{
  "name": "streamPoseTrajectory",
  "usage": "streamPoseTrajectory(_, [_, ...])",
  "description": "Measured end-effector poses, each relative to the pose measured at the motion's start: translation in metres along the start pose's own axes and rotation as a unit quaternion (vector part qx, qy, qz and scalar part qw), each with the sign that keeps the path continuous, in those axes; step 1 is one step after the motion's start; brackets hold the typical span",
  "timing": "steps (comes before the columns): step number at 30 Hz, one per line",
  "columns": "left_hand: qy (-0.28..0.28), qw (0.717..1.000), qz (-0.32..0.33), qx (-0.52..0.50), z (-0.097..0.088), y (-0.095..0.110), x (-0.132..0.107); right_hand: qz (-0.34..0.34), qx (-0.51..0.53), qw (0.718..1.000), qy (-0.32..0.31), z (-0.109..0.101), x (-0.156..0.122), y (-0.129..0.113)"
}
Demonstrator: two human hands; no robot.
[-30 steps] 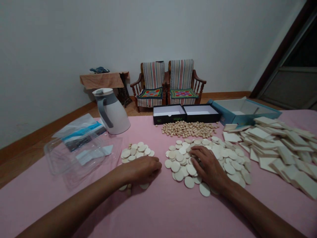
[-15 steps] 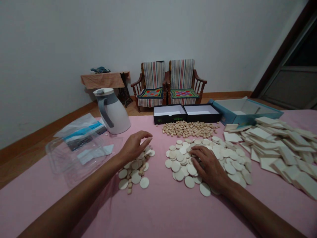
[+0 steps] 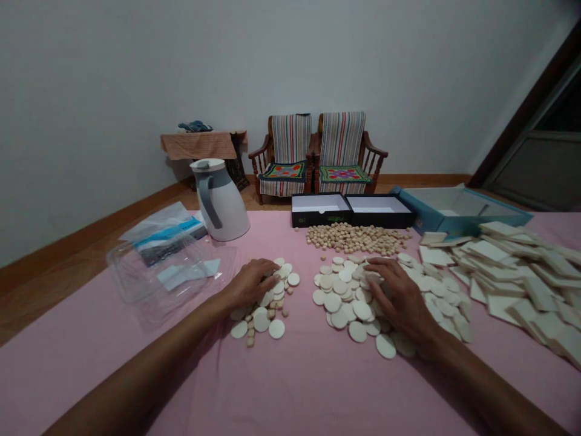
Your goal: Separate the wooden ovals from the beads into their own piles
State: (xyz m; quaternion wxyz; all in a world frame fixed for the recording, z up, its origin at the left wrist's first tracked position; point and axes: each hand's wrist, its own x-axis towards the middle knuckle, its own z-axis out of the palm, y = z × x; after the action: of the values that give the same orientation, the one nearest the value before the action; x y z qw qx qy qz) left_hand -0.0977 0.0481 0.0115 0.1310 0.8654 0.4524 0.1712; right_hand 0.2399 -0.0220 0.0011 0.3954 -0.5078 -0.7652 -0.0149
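Observation:
My left hand (image 3: pixel 251 282) rests at the smaller pile, its fingers bent over pale round wooden discs (image 3: pixel 276 329) mixed with small wooden cubes (image 3: pixel 250 333). Its thumb and fingers are apart, and I see nothing gripped between them. On the larger heap of white discs (image 3: pixel 333 302) lies my right hand (image 3: pixel 400 297), palm down, fingers stretched forward and touching the discs. Its palm covers part of that heap. Just beyond it spreads a heap of small wooden pieces (image 3: pixel 358 238).
Square wooden tiles (image 3: pixel 526 266) are heaped at the right, by a blue box (image 3: pixel 454 206). Two black trays (image 3: pixel 321 217) stand behind the small pieces. A white jug (image 3: pixel 224 206), a clear plastic container (image 3: pixel 131 284) and a packet (image 3: pixel 167 233) sit at the left on the pink cloth (image 3: pixel 290 387).
My left hand has come down from above the smaller pile onto its discs. My right hand stays on the large heap, shifted only slightly. The whole view has swung a little left.

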Motion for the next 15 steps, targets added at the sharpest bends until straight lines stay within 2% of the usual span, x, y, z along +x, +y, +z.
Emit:
streamPoseTrajectory(4, [0.058,0.997,-0.032,-0.048,-0.001,-0.002,-0.002,-0.034,0.029,0.998,-0.039,0.002,0.015,-0.023])
streamPoseTrajectory(8, [0.115,0.990,-0.070,-0.051,-0.004,-0.007,-0.007,-0.057,0.053,0.984,-0.159,0.019,0.036,-0.050])
streamPoseTrajectory(12, [0.144,0.987,-0.051,-0.044,-0.002,-0.006,-0.012,-0.040,0.062,0.958,-0.277,0.047,0.051,-0.078])
streamPoseTrajectory(15, [0.142,0.989,-0.017,-0.035,0.000,-0.002,-0.015,-0.039,0.039,0.944,-0.324,0.070,0.053,-0.094])
